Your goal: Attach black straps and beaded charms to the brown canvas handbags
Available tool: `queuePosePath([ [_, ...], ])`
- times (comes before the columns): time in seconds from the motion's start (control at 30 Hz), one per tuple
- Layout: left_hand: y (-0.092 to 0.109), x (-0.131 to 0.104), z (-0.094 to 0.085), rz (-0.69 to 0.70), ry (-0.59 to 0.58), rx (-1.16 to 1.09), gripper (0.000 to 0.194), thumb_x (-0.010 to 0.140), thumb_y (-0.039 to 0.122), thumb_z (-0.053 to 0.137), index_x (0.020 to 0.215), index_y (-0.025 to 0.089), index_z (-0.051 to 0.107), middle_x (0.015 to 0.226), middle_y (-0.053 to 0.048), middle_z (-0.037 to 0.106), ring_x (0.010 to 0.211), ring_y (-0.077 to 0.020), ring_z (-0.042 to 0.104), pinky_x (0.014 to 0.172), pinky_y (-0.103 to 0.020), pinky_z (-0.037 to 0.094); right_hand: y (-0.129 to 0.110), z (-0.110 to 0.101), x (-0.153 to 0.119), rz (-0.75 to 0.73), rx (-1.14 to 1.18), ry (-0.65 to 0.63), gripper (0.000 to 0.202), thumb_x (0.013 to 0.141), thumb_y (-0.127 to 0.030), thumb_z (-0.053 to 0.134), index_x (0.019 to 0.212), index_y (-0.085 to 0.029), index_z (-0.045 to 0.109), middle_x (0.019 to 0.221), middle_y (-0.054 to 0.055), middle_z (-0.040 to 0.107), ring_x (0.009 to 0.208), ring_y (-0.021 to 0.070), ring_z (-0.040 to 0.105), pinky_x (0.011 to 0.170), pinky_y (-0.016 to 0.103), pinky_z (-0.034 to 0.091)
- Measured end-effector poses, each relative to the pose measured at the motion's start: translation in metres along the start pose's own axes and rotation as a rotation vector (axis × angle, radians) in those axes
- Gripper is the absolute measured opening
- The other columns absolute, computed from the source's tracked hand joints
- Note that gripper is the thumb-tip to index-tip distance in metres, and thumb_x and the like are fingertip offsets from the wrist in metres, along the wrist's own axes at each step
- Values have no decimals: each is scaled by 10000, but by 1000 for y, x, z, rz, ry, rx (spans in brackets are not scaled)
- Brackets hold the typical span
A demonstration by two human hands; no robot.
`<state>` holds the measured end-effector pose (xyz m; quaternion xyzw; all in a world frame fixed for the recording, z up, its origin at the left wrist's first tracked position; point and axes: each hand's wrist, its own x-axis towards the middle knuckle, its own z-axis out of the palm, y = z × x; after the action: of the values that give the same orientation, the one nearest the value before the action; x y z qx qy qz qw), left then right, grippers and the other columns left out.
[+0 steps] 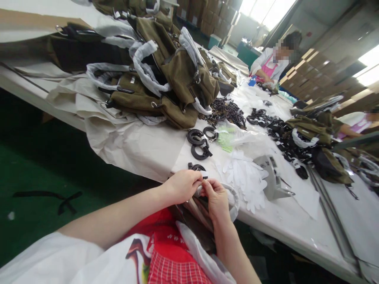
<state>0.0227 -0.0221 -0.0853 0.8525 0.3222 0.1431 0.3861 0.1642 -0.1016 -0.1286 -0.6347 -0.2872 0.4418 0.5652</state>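
My left hand [184, 186] and my right hand [218, 199] meet at the table's near edge, fingertips pinched together. What they pinch is too small and covered to make out; a bit of white shows beside the left fingertips. Under them an olive bag [197, 227] leans against my red apron, partly hidden by my hands and forearm. Its handle [235, 201] is wrapped in white padding and curves out beside my right hand. Just beyond my fingers lies a coiled black strap [196, 167], with several more coiled straps [199, 151] behind it.
Olive bags [189, 75] with wrapped handles are heaped at the back left, beside a pile of chains [225, 112]. White paper tags [245, 177], green tags [226, 138] and a grey tape dispenser [271, 179] lie to the right. Two co-workers stand across the tables, among more bags [310, 130].
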Motion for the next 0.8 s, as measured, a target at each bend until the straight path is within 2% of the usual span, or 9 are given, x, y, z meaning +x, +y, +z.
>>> queuePosePath([
  [0.1, 0, 0, -3, -34, 24, -55, 174, 876, 171, 456, 917, 166, 624, 811, -66, 696, 762, -208, 645, 677, -281, 438, -1, 0, -1, -57, -50, 2, 229, 754, -398, 730, 735, -180, 661, 581, -37, 599, 515, 95, 509, 520, 220, 433],
  [0.2, -1, 1, -4, -47, 29, -138, 227, 864, 176, 473, 1059, 157, 587, 743, -37, 671, 718, -195, 628, 653, -269, 435, -4, 2, -2, -63, -62, -29, 226, 774, -406, 707, 742, -187, 663, 582, -38, 590, 526, 100, 501, 531, 225, 427],
  [0.3, -4, 4, -2, -49, 13, -245, 202, 868, 194, 472, 1025, 165, 595, 761, -28, 667, 742, -181, 617, 683, -262, 446, -5, 3, -1, -63, -58, -39, 223, 775, -408, 704, 743, -190, 668, 579, -39, 581, 528, 104, 495, 539, 231, 422],
  [0.43, -9, 8, 7, -71, 77, -454, 162, 842, 187, 491, 957, 166, 604, 819, -26, 668, 778, -156, 607, 738, -256, 455, -3, 2, 1, -83, -71, -23, 221, 772, -408, 703, 762, -189, 678, 604, -32, 589, 559, 117, 511, 563, 244, 427],
  [0.5, -10, 11, 12, -93, 101, -619, 139, 821, 188, 508, 929, 156, 588, 753, -9, 639, 701, -134, 582, 668, -233, 446, -3, 1, 1, -114, -94, -17, 215, 786, -401, 693, 770, -186, 680, 620, -27, 597, 582, 121, 519, 584, 248, 433],
  [0.63, -8, 13, 18, -180, 37, -914, 152, 800, 203, 530, 934, 135, 553, 609, 47, 537, 518, -75, 463, 499, -180, 341, -4, -1, -1, -220, -183, -19, 193, 816, -365, 669, 757, -182, 664, 645, -22, 602, 604, 122, 527, 604, 252, 435],
  [0.8, 0, 12, 18, -207, 75, -934, 133, 797, 189, 541, 917, 134, 557, 562, 75, 482, 475, -52, 400, 460, -166, 278, -6, -4, -5, -378, -326, 40, 164, 840, -327, 649, 760, -184, 658, 687, -7, 609, 638, 139, 536, 623, 270, 439],
])
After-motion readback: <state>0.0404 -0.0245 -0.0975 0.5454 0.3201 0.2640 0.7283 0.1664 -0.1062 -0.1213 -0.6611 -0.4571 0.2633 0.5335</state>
